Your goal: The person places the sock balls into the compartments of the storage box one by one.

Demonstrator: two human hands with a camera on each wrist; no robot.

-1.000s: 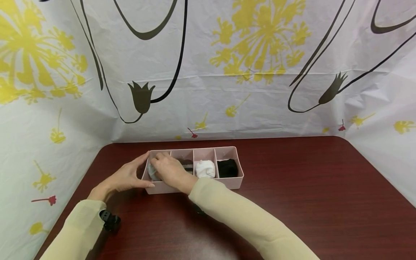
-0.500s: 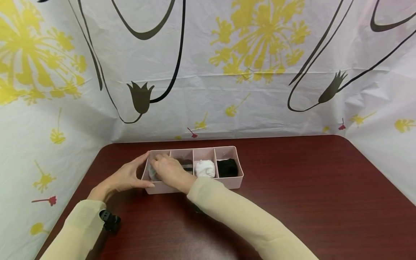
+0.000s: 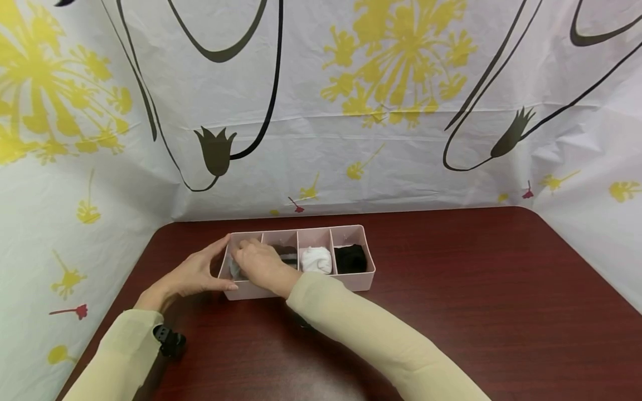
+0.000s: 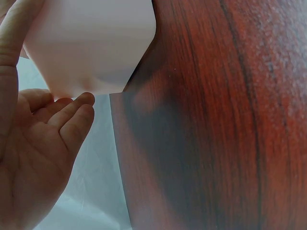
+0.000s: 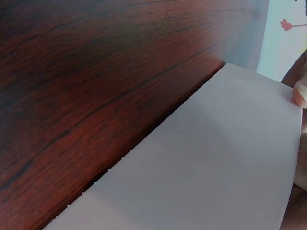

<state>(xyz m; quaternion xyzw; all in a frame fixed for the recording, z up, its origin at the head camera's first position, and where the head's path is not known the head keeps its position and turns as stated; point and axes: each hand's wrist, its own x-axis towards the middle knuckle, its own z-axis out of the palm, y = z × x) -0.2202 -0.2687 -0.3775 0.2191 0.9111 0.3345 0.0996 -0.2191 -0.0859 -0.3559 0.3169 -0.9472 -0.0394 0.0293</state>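
A pale pink box (image 3: 300, 287) with a row of compartments stands on the table. My left hand (image 3: 193, 273) holds its left end, thumb along the front wall and fingers at the back corner. In the left wrist view, fingertips (image 4: 86, 99) of that hand touch the box's end wall (image 4: 96, 43). My right hand (image 3: 263, 264) reaches into the leftmost compartment with bent fingers, at a grey cloth bundle (image 3: 236, 270); its fingertips are hidden. Beside it lie a brown-and-grey striped bundle (image 3: 287, 255), a white bundle (image 3: 316, 260) and a black bundle (image 3: 350, 259), each in its own compartment.
The dark red-brown wooden table (image 3: 476, 301) spreads right and in front of the box. White patterned sheeting (image 3: 321, 161) hangs behind and at both sides. A small dark thing (image 3: 302, 321) shows partly below my right forearm.
My right hand shifts very slightly inside the leftmost compartment. The left hand stays on the box's end, and the head view drifts a little.
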